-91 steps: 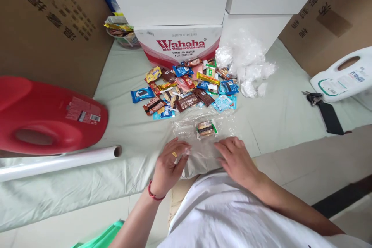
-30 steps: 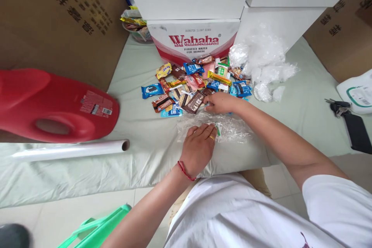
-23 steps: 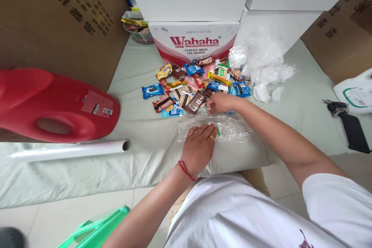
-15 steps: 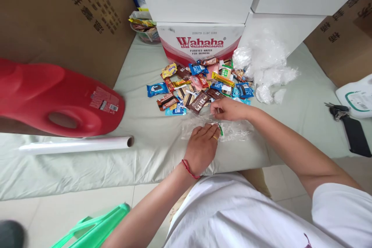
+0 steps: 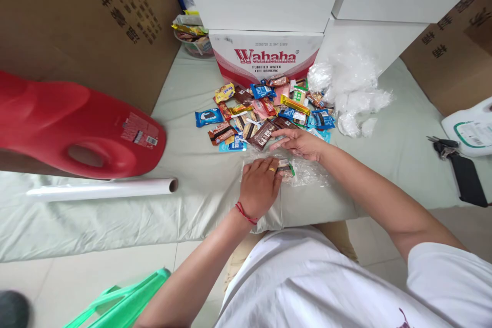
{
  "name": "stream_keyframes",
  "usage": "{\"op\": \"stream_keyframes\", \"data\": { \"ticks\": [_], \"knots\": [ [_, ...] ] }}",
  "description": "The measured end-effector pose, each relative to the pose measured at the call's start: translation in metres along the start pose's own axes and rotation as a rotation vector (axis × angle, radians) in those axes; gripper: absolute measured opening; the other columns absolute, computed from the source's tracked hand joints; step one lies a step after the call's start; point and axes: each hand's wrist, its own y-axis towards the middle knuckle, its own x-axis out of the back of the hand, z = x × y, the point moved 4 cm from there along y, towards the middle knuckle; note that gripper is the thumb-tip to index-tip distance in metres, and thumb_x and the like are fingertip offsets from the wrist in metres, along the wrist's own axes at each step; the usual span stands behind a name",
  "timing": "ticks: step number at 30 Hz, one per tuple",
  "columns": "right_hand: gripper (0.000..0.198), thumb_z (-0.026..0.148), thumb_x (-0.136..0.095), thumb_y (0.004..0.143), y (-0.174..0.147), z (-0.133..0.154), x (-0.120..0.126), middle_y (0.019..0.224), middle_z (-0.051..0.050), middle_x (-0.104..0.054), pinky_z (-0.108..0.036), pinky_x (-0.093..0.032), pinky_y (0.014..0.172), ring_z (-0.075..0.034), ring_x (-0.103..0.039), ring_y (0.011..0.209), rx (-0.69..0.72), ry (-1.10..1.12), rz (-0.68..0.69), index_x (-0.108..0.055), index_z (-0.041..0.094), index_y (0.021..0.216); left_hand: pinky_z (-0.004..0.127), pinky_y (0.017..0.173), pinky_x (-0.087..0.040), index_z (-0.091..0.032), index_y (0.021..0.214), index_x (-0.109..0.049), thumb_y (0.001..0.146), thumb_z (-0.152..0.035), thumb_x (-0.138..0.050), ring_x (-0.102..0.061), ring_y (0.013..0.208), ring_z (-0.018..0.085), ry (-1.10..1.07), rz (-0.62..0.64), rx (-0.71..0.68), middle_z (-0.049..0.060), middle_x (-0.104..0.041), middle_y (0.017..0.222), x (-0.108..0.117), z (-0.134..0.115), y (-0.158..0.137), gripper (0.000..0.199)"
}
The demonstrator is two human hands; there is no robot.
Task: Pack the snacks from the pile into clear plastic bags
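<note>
Saw a red jug (image 5: 103,113) at the left edge of the frame, in front of a brown carton (image 5: 77,36) filling the upper left. Made out a dark shape (image 5: 13,312) in the lower left corner, too blurred to name. Noted a white roll (image 5: 103,189) below the jug, lying on a pale green cloth (image 5: 134,220), and a green bag (image 5: 126,297) near the bottom edge. Found a clear tub (image 5: 194,43) of packets at upper left of center, beside a white box (image 5: 267,56) marked Wahaha. Saw a pile of wrapped snacks (image 5: 261,107) in front of that box, mixed blue, brown, red, yellow and pink. Spotted the left hand (image 5: 258,187) just below center, palm down, fingers straight and side by side, wearing 1 ring and 1 red bracelet (image 5: 245,213). Located a green-ended snack packet (image 5: 284,166) below center, on clear film (image 5: 309,171), partly covered by that hand. Saw the right hand (image 5: 303,143) just above and to the right, fingers loosely parted, tips at a dark brown bar (image 5: 262,136) along the pile's lower edge; could not tell contact from a small gap. Noted crumpled plastic (image 5: 349,92) right of center. Found keys (image 5: 444,148), a flat black object (image 5: 469,179) and a white jug (image 5: 474,128) at the right edge, below a 2nd brown carton (image 5: 457,36) in the upper right.
</note>
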Motion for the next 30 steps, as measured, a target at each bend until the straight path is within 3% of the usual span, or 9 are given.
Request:
{"op": "stream_keyframes", "data": {
  "ticks": [4, 8, 13, 17, 19, 22, 24, 27, 30],
  "knots": [
    [0.063, 0.035, -0.077, 0.078, -0.003, 0.003, -0.007, 0.113, -0.008, -0.078, -0.022, -0.030, 0.049, -0.006, -0.041, 0.051, 0.137, -0.100, 0.015, -0.058, 0.018, 0.135, 0.048, 0.086, -0.044, -0.018, 0.131, -0.065, 0.107, -0.033, -0.042, -0.062, 0.109, 0.031, -0.005, 0.047, 0.020, 0.010, -0.072, 0.130, -0.003, 0.004, 0.002, 0.037],
    [0.053, 0.035, -0.060, 0.095, -0.024, 0.016, -0.022, 0.121, -0.008, -0.076, -0.026, -0.047, 0.074, -0.014, -0.065, 0.084, 0.388, -0.380, 0.039, -0.053, 0.018, 0.145, 0.048, 0.087, -0.045, -0.019, 0.131, -0.067, 0.106, -0.029, -0.041, -0.060, 0.111, 0.031, -0.042, 0.043, 0.021, 0.010, -0.072, 0.131, -0.006, 0.005, 0.003, 0.037],
    [0.047, 0.028, -0.046, 0.102, -0.059, 0.017, -0.038, 0.126, -0.005, -0.075, -0.033, -0.050, 0.095, -0.018, -0.069, 0.108, 0.556, -0.663, -0.006, -0.051, 0.025, 0.149, 0.049, 0.092, -0.049, -0.018, 0.131, -0.068, 0.101, -0.025, -0.047, -0.059, 0.109, 0.031, -0.157, 0.010, 0.086, 0.012, -0.072, 0.130, -0.013, 0.016, 0.002, 0.038],
    [0.042, 0.040, -0.053, 0.102, -0.065, 0.019, -0.019, 0.119, -0.007, -0.076, -0.032, -0.053, 0.078, -0.017, -0.068, 0.083, 0.522, -0.681, -0.387, -0.057, 0.023, 0.139, 0.048, 0.097, -0.051, -0.017, 0.132, -0.069, 0.100, -0.023, -0.045, -0.058, 0.109, 0.029, -0.238, -0.047, 0.084, 0.011, -0.070, 0.135, -0.017, 0.022, -0.003, 0.040],
    [0.048, 0.045, -0.062, 0.096, -0.058, 0.024, -0.006, 0.119, -0.009, -0.074, -0.033, -0.052, 0.081, -0.019, -0.066, 0.086, 0.510, -0.754, -0.492, -0.058, 0.021, 0.137, 0.047, 0.098, -0.051, -0.017, 0.131, -0.069, 0.100, -0.022, -0.045, -0.058, 0.107, 0.028, -0.245, -0.061, 0.072, 0.010, -0.071, 0.134, -0.017, 0.022, -0.003, 0.040],
    [0.061, 0.050, -0.075, 0.085, -0.033, 0.026, 0.005, 0.117, -0.010, -0.073, -0.036, -0.049, 0.091, -0.025, -0.064, 0.103, 0.387, -0.829, -0.345, -0.061, 0.019, 0.136, 0.047, 0.099, -0.050, -0.017, 0.128, -0.071, 0.098, -0.019, -0.046, -0.057, 0.108, 0.028, -0.216, -0.073, 0.038, 0.011, -0.070, 0.132, -0.014, 0.018, -0.001, 0.039],
    [0.062, 0.053, -0.081, 0.078, -0.016, 0.019, 0.010, 0.106, -0.008, -0.075, -0.034, -0.049, 0.086, -0.024, -0.066, 0.096, 0.214, -0.805, -0.202, -0.067, 0.017, 0.128, 0.048, 0.098, -0.049, -0.017, 0.125, -0.073, 0.096, -0.018, -0.048, -0.055, 0.108, 0.030, -0.163, -0.083, 0.031, 0.013, -0.069, 0.130, -0.010, 0.015, 0.001, 0.038],
    [0.043, 0.046, -0.083, 0.073, -0.001, 0.010, 0.011, 0.084, -0.003, -0.072, -0.028, -0.046, 0.072, -0.020, -0.064, 0.077, 0.070, -0.774, -0.095, -0.076, 0.016, 0.103, 0.049, 0.094, -0.047, -0.017, 0.124, -0.074, 0.095, -0.020, -0.051, -0.053, 0.103, 0.031, -0.077, -0.072, 0.053, 0.016, -0.065, 0.118, -0.005, 0.011, 0.003, 0.037],
    [0.024, 0.038, -0.072, 0.081, 0.001, 0.008, 0.005, 0.076, 0.000, -0.069, -0.026, -0.042, 0.067, -0.017, -0.060, 0.071, 0.119, -0.769, -0.083, -0.077, 0.017, 0.090, 0.048, 0.088, -0.046, -0.020, 0.126, -0.073, 0.097, -0.022, -0.050, -0.051, 0.097, 0.031, -0.024, -0.017, 0.060, 0.015, -0.062, 0.103, -0.002, 0.007, 0.004, 0.037]
  ]
}}
